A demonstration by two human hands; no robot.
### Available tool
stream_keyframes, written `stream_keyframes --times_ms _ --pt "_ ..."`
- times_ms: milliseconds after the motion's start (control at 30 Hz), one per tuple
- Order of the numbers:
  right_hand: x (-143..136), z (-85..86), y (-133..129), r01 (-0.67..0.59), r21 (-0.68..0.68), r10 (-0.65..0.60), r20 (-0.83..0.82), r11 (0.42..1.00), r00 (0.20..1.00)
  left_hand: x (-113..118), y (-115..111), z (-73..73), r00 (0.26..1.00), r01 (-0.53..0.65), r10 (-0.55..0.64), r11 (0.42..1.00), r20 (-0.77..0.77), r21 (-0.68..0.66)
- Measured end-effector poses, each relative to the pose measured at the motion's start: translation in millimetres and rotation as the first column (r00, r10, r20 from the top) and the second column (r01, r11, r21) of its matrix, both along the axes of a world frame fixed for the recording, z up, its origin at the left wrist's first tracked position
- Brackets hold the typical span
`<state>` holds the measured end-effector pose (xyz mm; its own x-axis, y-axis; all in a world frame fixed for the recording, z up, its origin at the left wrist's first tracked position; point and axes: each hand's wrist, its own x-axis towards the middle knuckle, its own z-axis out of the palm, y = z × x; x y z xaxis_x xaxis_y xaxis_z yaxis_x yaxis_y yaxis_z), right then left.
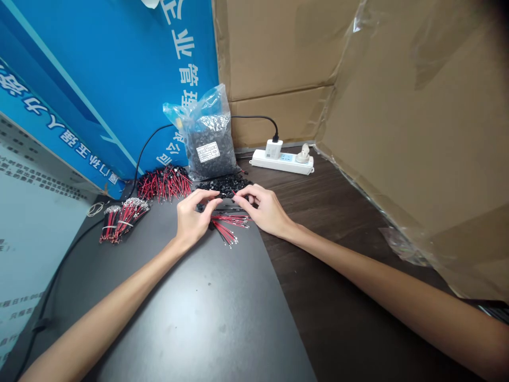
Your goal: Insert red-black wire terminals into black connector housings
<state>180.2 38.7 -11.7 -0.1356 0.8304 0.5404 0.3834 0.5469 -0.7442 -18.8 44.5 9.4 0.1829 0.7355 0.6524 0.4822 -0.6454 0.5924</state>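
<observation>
My right hand pinches a short red wire between thumb and fingertips. Facing it, my left hand is closed in a pinch, thumb and index tips nearly together; whatever is between them is too small to make out. Both hands hover at a pile of small black plastic pieces. Just below them, loose red and black wires with bright metal ends fan out on the dark grey board.
Behind stands a labelled clear bag of black pieces. Left of it lie a heap of red and black wires and tied wire bundles. A white power strip with a charger sits at the back; cardboard walls close the right.
</observation>
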Motion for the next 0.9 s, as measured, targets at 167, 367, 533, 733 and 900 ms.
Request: stream_keyframes --times_ms 167,367,533,733,900 --pt "-0.1 0.2 -0.2 -0.024 -0.018 0.024 -0.002 1.000 1.000 -0.8 1.2 -1.8 1.000 0.028 -0.027 0.997 0.010 -0.078" --pt "0.0 -0.1 0.0 -0.020 -0.003 0.020 0.011 1.000 1.000 -1.8 2.2 -5.0 0.997 0.065 -0.058 0.988 0.052 -0.140" --pt "-0.4 1.1 -1.2 -0.039 -0.006 0.039 0.034 0.999 0.999 -1.6 3.4 -7.4 0.991 0.071 -0.044 0.974 0.128 -0.214" --pt "-0.4 1.4 -1.8 -0.051 0.020 0.050 0.050 0.998 0.998 -1.3 3.1 -8.5 0.980 0.124 -0.075 0.954 0.185 -0.272" --pt "-0.2 0.8 -1.5 -0.056 0.031 0.055 0.042 0.998 0.998 -0.9 3.6 -8.3 0.978 0.125 -0.068 0.948 0.200 -0.294"
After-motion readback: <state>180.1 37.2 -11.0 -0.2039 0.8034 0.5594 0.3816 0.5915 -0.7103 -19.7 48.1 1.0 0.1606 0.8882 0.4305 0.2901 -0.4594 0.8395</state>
